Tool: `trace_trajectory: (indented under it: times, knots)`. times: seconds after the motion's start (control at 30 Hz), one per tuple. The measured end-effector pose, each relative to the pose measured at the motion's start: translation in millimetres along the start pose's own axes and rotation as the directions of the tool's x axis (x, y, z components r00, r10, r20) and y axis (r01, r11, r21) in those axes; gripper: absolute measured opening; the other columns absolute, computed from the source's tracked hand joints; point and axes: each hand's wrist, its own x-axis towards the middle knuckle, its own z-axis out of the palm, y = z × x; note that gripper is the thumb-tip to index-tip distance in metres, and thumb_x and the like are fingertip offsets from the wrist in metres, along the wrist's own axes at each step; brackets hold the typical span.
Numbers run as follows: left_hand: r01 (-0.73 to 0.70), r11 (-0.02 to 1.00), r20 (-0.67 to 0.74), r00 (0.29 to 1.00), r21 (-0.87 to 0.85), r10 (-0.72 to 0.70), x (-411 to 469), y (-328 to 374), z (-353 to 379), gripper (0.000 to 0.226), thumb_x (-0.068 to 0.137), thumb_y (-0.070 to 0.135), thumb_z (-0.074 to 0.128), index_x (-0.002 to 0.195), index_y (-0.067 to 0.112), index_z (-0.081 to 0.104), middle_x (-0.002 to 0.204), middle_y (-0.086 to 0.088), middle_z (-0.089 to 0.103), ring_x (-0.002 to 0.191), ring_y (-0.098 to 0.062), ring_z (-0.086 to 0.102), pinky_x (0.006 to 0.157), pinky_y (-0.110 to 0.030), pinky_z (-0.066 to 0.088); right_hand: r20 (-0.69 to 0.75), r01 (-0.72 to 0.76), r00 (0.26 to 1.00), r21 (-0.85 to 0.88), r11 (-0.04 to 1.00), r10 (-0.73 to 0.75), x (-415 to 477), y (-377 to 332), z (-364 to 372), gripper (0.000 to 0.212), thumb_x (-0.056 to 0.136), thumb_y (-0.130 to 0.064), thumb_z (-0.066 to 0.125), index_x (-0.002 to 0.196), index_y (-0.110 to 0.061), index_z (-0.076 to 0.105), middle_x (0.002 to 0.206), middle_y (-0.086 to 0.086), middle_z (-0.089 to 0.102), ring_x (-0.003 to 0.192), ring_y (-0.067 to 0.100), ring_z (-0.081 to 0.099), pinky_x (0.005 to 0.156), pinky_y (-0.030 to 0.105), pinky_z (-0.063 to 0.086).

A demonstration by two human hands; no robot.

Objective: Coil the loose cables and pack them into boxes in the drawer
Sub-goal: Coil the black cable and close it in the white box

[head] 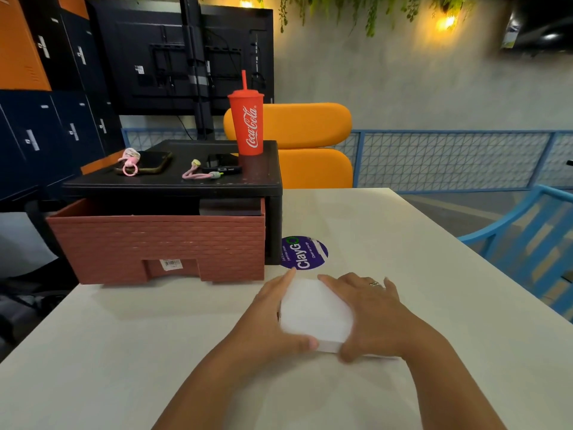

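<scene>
A small white box (316,315) rests on the pale table (124,352), closed, in front of me. My left hand (273,318) grips its left side, thumb on the near edge. My right hand (372,315), wearing a ring, clasps its right side. Behind it to the left, a brick-patterned red drawer (161,243) stands pulled out of a black cabinet (273,193). Inside the drawer a dark box (229,207) shows at the right. No loose cable is visible on the table.
On the cabinet top stand a red Coca-Cola cup (248,119), two phones (152,161) (223,164) with pink charm straps. A round purple sticker (304,252) lies on the table. An orange chair (310,144) stands behind, a blue chair (527,237) at right.
</scene>
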Motion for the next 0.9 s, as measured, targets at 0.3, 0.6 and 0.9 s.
trace_trajectory:
  times: [0.3,0.6,0.9]
  knots:
    - [0.104,0.975,0.028,0.993,0.194,-0.112,4.4,1.1,8.2,0.106,0.072,0.037,0.078,0.148,0.033,0.004,0.152,0.012,0.004,0.121,0.006,0.012,0.092,-0.012,0.017,-0.016,-0.051,0.999,0.040,0.998,0.052,6.2,8.8,7.0,0.121,0.036,-0.076,0.060,0.143,-0.046,0.012,0.143,-0.019,0.025,0.138,0.015,0.014,0.115,0.045,0.007]
    - [0.097,0.973,-0.031,0.995,0.211,-0.092,13.0,-3.3,17.3,0.101,0.077,0.042,0.071,0.148,0.032,-0.001,0.156,0.012,-0.007,0.143,-0.004,0.000,0.107,-0.017,0.011,-0.246,-0.100,0.961,0.110,0.989,0.125,20.4,19.7,13.0,0.125,0.031,-0.098,-0.007,0.138,-0.046,0.033,0.135,-0.017,0.041,0.131,0.010,0.030,0.098,0.027,0.034]
    - [0.110,0.967,-0.036,0.994,0.228,-0.105,13.5,-6.7,19.3,0.100,0.077,0.049,0.067,0.146,0.039,-0.005,0.153,0.021,-0.015,0.140,0.004,-0.005,0.109,-0.018,0.010,-0.419,-0.162,0.892,0.054,0.985,0.169,31.9,17.5,21.5,0.092,0.063,-0.072,-0.007,0.131,-0.039,0.045,0.128,-0.017,0.052,0.126,0.007,0.040,0.092,0.023,0.038]
